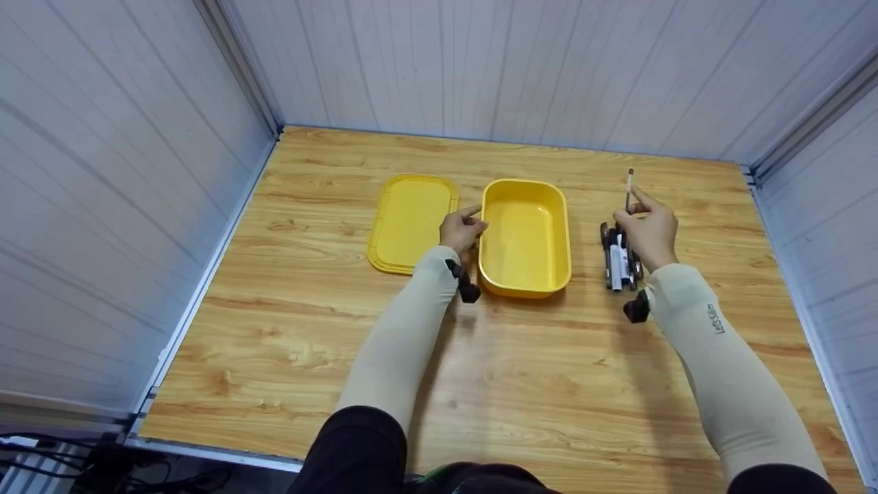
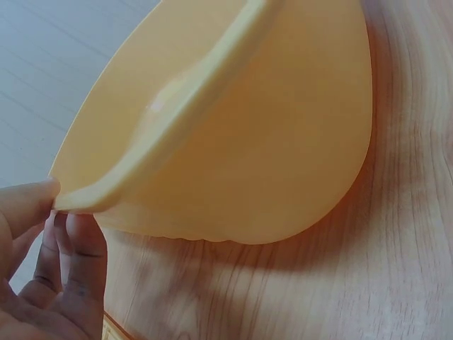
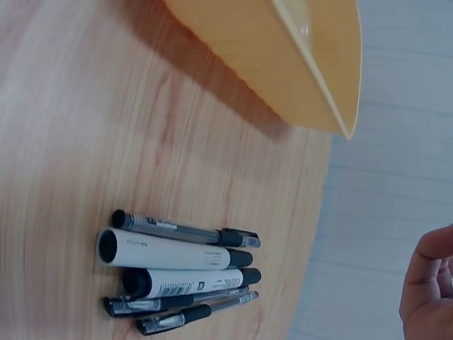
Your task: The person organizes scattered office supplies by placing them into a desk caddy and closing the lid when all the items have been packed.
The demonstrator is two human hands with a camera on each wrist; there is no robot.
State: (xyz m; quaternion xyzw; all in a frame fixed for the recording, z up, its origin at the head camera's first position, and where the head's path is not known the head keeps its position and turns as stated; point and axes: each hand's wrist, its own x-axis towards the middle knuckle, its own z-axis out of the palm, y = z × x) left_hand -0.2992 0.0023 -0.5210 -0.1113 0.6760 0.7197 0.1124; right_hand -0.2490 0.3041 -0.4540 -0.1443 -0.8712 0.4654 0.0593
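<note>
A yellow plastic box (image 1: 525, 237) stands uncovered on the table. My left hand (image 1: 461, 231) pinches its left rim, with the thumb over the edge and fingers against the outside in the left wrist view. To the right of the box, my right hand (image 1: 653, 230) holds a slim pen (image 1: 630, 184) upright between thumb and fingertips, above the far end of a group of pens. That group has a white marker (image 3: 170, 251), a second white marker (image 3: 205, 281) and several clear-barrelled black pens (image 3: 177, 230). The held pen is out of the right wrist view.
Left of the box lies its flat yellow lid (image 1: 411, 223), partly behind my left hand. Pale panel walls (image 1: 439, 68) enclose the wood-grain table (image 1: 288, 329) at the back and both sides. Dark cables (image 1: 171, 477) hang below the front left corner.
</note>
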